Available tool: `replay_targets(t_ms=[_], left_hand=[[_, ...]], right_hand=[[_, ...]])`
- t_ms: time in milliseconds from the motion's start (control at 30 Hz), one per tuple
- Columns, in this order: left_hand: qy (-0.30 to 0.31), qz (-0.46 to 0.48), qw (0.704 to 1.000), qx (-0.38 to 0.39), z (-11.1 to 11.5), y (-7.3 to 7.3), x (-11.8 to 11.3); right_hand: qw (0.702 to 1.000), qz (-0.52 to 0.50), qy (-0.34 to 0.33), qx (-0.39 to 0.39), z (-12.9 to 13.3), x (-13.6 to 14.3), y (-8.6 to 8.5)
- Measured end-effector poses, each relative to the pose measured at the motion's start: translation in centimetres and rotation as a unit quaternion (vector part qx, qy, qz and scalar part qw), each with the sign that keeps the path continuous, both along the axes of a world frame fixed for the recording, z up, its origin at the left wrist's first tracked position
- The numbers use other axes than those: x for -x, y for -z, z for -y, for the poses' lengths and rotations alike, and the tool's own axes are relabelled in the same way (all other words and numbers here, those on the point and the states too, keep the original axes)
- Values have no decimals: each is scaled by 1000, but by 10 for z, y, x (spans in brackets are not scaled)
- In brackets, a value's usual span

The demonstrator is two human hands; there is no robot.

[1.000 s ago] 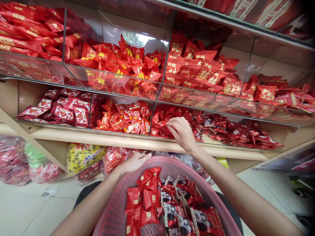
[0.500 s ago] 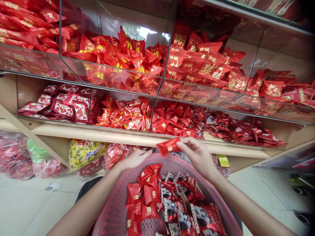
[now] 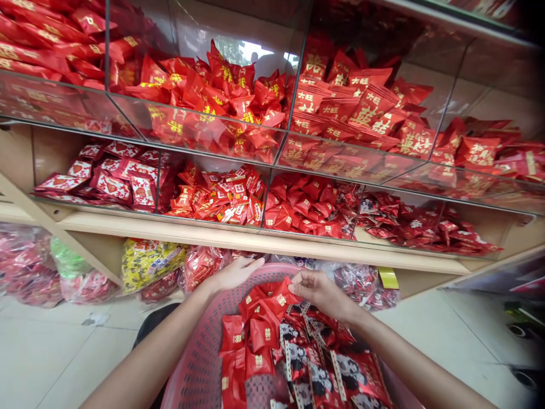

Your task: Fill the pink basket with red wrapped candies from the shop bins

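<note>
A pink plastic basket [image 3: 193, 341] stands in front of me with several wrapped sweets in it. Plain red packets [image 3: 260, 362] with gold print lie on its left side, and red packets with black-and-white figures [image 3: 326, 380] on its right. My right hand [image 3: 317, 292] pinches a red candy packet [image 3: 281, 298] by its right end, low over the red ones at the far side of the basket. On the basket's far left rim rests my left hand [image 3: 238, 274], its fingers stretched out and holding nothing.
Clear-fronted bins on a wooden shelf [image 3: 179, 228] hold heaps of red sweets [image 3: 298, 204]. Higher bins hold larger red packets [image 3: 361, 105]. Under the shelf sit bagged sweets, among them a yellow bag [image 3: 151, 264]. Pale floor tiles [image 3: 55, 346] show at both sides.
My right hand has moved down and left, bringing the red candy packet from above the basket's far rim to the packets inside. My left hand stays on the rim.
</note>
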State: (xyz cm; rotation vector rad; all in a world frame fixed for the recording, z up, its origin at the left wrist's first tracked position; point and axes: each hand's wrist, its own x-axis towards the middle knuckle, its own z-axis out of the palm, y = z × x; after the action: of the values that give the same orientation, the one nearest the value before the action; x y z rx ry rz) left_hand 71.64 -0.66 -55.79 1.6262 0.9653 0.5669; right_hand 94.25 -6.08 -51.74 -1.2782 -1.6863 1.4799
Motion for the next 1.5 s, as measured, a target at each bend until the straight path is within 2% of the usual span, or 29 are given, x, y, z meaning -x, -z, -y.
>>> replay_targets(t_ms=[167, 433, 533, 667, 767, 867, 967, 1167, 1500], left_hand=[[-6, -21, 1000, -12, 0, -2, -1], [-12, -9, 1000, -9, 2, -5, -1], [-11, -8, 1000, -15, 1, -1, -1], [-13, -4, 1000, -8, -1, 3, -2], [-27, -9, 1000, 4, -2, 2, -1], [-42, -12, 999, 25, -3, 1, 1], [-46, -17, 998, 38, -5, 1, 2], [-34, -17, 999, 30, -7, 4, 3], [-34, -22, 999, 22, -6, 2, 2]], right_hand=[[999, 13, -30, 40, 12, 4, 3], [992, -7, -57, 110, 48, 28, 13], [992, 15, -76, 95, 53, 35, 12], [995, 38, -87, -14, 44, 45, 6], [995, 24, -65, -67, 27, 56, 4], [998, -12, -15, -61, 8, 69, 10], [999, -6, 31, -40, -7, 75, 24], [996, 39, 73, -39, -18, 65, 46], [995, 38, 90, -26, -16, 70, 51]])
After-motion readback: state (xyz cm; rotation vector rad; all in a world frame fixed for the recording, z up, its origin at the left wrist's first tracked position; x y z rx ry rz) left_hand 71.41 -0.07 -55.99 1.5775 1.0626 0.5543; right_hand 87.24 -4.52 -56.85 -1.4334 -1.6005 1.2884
